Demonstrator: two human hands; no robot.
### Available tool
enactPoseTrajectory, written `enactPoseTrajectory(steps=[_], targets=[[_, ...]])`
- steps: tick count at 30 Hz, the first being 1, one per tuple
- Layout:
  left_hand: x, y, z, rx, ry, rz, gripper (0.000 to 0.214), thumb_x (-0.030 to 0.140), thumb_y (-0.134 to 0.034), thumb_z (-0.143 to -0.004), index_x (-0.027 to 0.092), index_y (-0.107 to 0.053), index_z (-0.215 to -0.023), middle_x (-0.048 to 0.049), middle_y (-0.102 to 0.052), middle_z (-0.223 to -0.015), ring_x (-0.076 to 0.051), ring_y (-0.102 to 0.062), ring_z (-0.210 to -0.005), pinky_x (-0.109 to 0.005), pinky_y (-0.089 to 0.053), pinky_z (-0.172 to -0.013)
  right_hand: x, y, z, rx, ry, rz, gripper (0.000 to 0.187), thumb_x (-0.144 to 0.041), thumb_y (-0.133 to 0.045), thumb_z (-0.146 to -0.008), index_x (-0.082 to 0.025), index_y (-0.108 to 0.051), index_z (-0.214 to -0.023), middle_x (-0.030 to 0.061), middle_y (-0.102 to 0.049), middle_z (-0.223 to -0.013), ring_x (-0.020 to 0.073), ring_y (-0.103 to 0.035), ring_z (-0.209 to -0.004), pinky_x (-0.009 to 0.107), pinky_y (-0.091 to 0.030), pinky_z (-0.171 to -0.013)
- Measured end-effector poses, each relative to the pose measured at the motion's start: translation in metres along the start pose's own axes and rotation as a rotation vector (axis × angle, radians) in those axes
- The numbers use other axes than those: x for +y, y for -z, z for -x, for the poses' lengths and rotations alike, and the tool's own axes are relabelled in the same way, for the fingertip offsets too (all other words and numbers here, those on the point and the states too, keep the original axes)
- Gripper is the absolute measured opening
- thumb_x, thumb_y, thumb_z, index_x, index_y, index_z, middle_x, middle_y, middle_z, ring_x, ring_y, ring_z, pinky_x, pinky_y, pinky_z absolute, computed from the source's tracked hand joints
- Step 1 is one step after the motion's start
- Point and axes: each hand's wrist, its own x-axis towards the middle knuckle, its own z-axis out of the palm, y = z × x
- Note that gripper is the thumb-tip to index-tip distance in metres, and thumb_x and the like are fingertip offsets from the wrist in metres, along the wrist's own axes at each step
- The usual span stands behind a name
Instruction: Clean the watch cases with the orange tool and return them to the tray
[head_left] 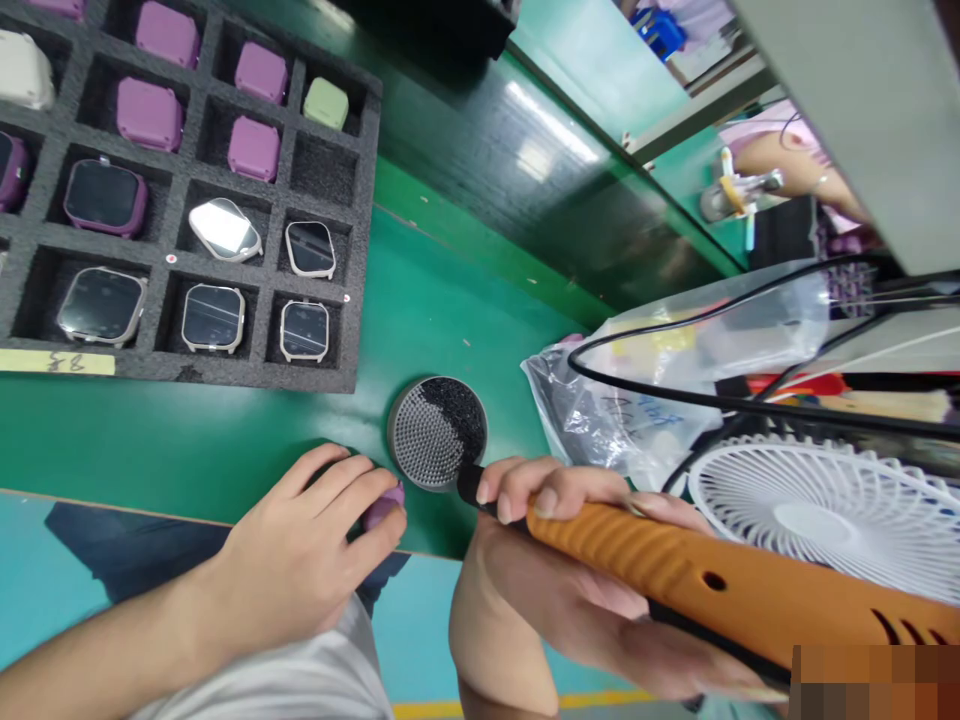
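Note:
My right hand [570, 530] is wrapped around an orange electric screwdriver [637, 550]. Its black nose [471, 482] reaches the near rim of a round grey dish [427, 440], whose dimpled floor is partly covered by tiny black screws [461, 405]. The bit itself is hidden. To the left of the dish, at the table's near edge, my left hand [315, 530] closes its fingers around a small purple watch case [382, 505]; most of the case is covered by the fingers.
A black foam tray [322, 375] at the left holds several purple watch cases [255, 150], a green case [326, 103] and several dark-screened watches [214, 317]. Right of the dish lie a clear plastic bag [600, 410], a looping black cable [645, 385] and a white fan [817, 520]. Another person's arm [795, 165] shows beyond.

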Motion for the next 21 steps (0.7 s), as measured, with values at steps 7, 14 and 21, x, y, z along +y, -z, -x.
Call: enactPoseTrajectory(steps=[7,14,21], targets=[[0.0,-0.002,-0.003,0.093,-0.008,-0.019,0.018,0.023,-0.067,-0.106,0.022,-0.078,-0.12,-0.0078,-0.074,-0.128,-0.026,-0.064,-0.116,-0.05,-0.048,-0.112,-0.006,-0.019,0.014,0.147,0.176,-0.034,0.032,-0.039,-0.038,-0.111,-0.032,-0.065,-0.127,-0.0044,-0.056,-0.085,0.0149,-0.055,-0.06,0.036,-0.051,-0.05],[-0.001,-0.002,-0.004,0.08,0.005,0.0,0.019,0.028,-0.064,-0.109,0.023,-0.076,-0.123,-0.0076,-0.074,-0.127,-0.028,-0.063,-0.116,-0.051,-0.045,-0.112,-0.005,-0.029,0.021,0.028,0.129,-0.086,0.027,-0.042,-0.046,-0.109,-0.028,-0.06,-0.128,-0.0045,-0.063,-0.086,0.0147,-0.06,-0.059,0.038,-0.055,-0.049],[-0.001,-0.003,-0.004,0.087,0.006,0.004,0.018,0.023,-0.066,-0.107,0.021,-0.076,-0.122,-0.0087,-0.073,-0.128,-0.028,-0.063,-0.117,-0.052,-0.045,-0.114,-0.006,-0.024,0.021,-0.02,0.062,-0.086,0.028,-0.035,-0.039,-0.111,-0.03,-0.061,-0.127,-0.0042,-0.065,-0.086,0.0156,-0.062,-0.06,0.039,-0.056,-0.05]])
